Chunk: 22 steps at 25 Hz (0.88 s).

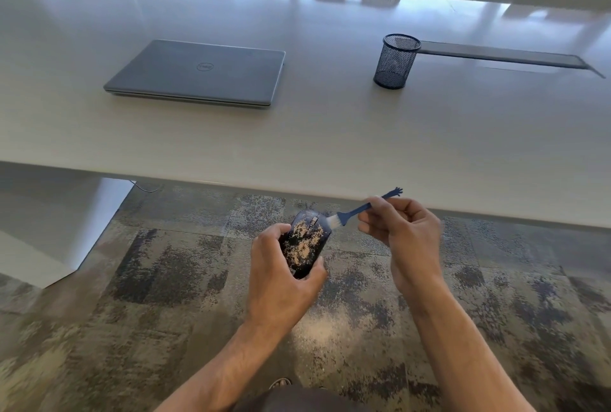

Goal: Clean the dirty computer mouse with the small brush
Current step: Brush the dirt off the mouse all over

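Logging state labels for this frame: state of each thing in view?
mouse: dirty, tan grit over its top, held off the table
brush: bristles at the mouse's front end
left hand: grips the mouse
right hand: pinches the brush handle
laptop: closed, flat on the table
mesh pen cup: upright, looks empty

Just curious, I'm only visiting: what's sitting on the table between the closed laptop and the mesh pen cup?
Nothing: in the head view the table is bare between the laptop and the pen cup.
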Each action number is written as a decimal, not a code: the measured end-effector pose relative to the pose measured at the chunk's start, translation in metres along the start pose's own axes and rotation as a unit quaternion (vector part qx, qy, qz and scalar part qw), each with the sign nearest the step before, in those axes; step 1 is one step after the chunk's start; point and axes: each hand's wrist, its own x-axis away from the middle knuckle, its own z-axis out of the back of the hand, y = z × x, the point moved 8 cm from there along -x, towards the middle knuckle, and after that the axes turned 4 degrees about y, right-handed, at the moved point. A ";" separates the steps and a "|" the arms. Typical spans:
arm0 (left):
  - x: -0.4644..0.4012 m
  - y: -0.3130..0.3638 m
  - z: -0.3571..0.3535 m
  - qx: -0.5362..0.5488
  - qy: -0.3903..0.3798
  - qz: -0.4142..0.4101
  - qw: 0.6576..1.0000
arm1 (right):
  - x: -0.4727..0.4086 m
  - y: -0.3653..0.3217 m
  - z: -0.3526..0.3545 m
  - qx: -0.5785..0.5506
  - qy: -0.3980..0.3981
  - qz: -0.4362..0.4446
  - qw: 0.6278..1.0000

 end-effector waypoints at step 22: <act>-0.002 0.002 -0.001 0.005 0.004 -0.012 1.000 | -0.007 -0.004 0.003 0.012 0.028 0.020 0.999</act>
